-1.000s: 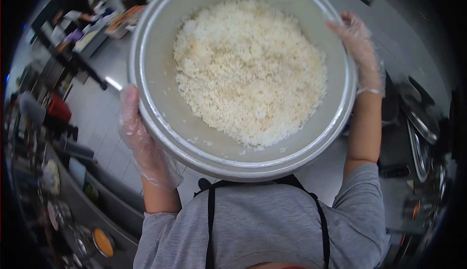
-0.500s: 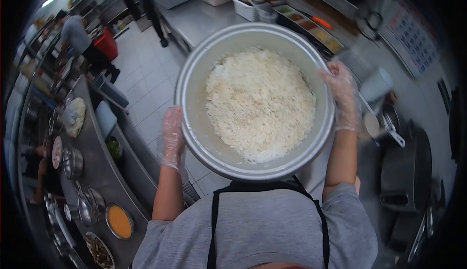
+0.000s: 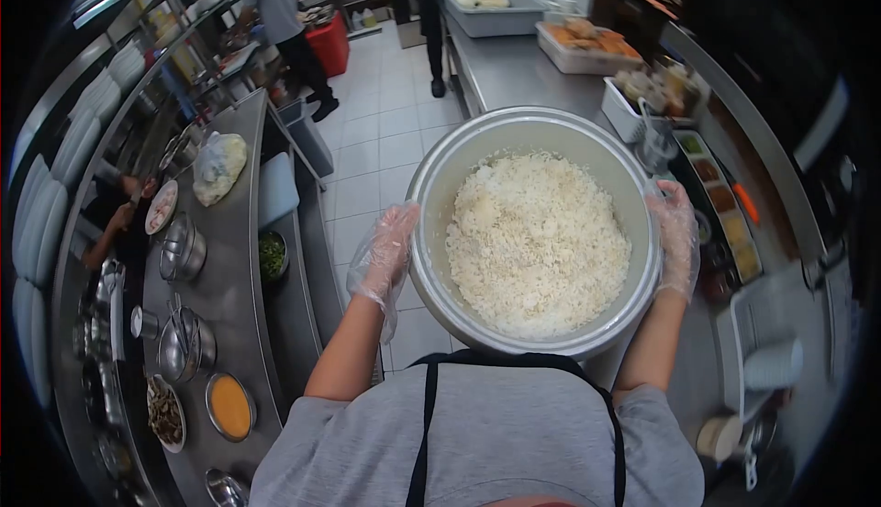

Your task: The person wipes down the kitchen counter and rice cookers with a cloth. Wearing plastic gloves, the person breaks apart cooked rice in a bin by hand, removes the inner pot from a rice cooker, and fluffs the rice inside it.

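A large round metal pot (image 3: 431, 278) of white rice (image 3: 541, 241) is held up in front of my chest. My left hand (image 3: 390, 245), in a clear plastic glove, grips the pot's left rim. On the opposite side my right hand (image 3: 677, 236), gloved the same way, is closed on the right rim. Some fingers of both hands are hidden behind the pot wall. The rice lies loose inside, and the pot tilts slightly toward me.
A steel counter (image 3: 514, 66) beyond the pot bears a grey tub (image 3: 496, 19) and a tray of orange food (image 3: 587, 48). Left, another counter (image 3: 225, 296) carries bowls and orange liquid (image 3: 229, 406). A co-worker (image 3: 275, 21) stands far left on the tiled floor (image 3: 367, 140).
My view has turned right and the pot now sits lower and further right in it. Both hands keep their hold on its rim. The counter with tubs shows more fully.
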`<state>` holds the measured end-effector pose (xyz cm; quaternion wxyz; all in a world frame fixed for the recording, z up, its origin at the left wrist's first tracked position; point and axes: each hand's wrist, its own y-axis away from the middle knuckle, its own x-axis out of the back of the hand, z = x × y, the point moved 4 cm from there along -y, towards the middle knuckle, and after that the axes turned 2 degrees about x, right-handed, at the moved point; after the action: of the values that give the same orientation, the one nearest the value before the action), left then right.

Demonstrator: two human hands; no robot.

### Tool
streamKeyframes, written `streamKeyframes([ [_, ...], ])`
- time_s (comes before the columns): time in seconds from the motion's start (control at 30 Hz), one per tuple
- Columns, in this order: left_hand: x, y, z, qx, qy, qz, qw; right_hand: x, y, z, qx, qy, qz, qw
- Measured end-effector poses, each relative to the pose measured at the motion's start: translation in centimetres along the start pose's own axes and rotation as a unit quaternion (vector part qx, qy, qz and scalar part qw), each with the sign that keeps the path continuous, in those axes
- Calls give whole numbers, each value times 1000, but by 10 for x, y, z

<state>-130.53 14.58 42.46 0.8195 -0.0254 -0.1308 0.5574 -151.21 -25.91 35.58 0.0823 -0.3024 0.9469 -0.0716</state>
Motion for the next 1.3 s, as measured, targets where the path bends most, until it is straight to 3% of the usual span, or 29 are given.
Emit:
streamKeyframes([
  [0.07,-1,13,9,-18,-28,18,999,0,16,-15,4,41,10,999],
  [0.13,-6,23,18,-39,-41,26,998,6,8,3,58,-26,-4,998],
  [0.33,-10,-6,31,-15,-19,-14,1000,12,6,14,53,62,44,996],
  [0.37,-8,-11,28,18,-6,-24,1000,7,17,4,25,3,42,999],
  [0.43,-4,-31,20,51,13,-32,998,10,16,12,43,41,60,996],
  [0.47,-2,-38,22,-61,-82,-75,992,14,17,13,60,80,75,992],
  [0.53,0,-42,23,-165,-167,-120,965,18,23,17,42,97,77,991],
  [0.6,-4,-67,19,71,-81,-177,978,17,31,11,17,101,121,987],
  [0.63,-6,-78,29,95,-83,-194,973,11,32,4,-9,114,130,985],
  [0.7,-19,-87,48,109,0,-188,976,6,39,-18,14,139,146,979],
  [0.73,-25,-95,45,125,-5,-220,968,8,40,-15,24,147,160,976],
  [0.77,-25,-107,42,129,-21,-190,973,10,37,-9,34,154,171,973],
  [0.8,-25,-117,39,133,-40,-159,978,10,36,-10,11,161,182,970],
  [1.0,-55,-148,48,175,-63,-243,952,6,31,-12,-132,210,199,948],
  [1.03,-59,-159,48,173,-187,-215,943,4,25,-9,-157,190,190,950],
  [1.07,-66,-163,49,182,-200,-220,937,3,26,-9,-173,185,192,948],
  [1.13,-71,-179,45,168,-121,-244,947,-11,30,-24,-163,225,209,938],
  [1.3,-101,-238,5,142,-166,-305,927,-5,27,-4,-175,284,219,917],
])
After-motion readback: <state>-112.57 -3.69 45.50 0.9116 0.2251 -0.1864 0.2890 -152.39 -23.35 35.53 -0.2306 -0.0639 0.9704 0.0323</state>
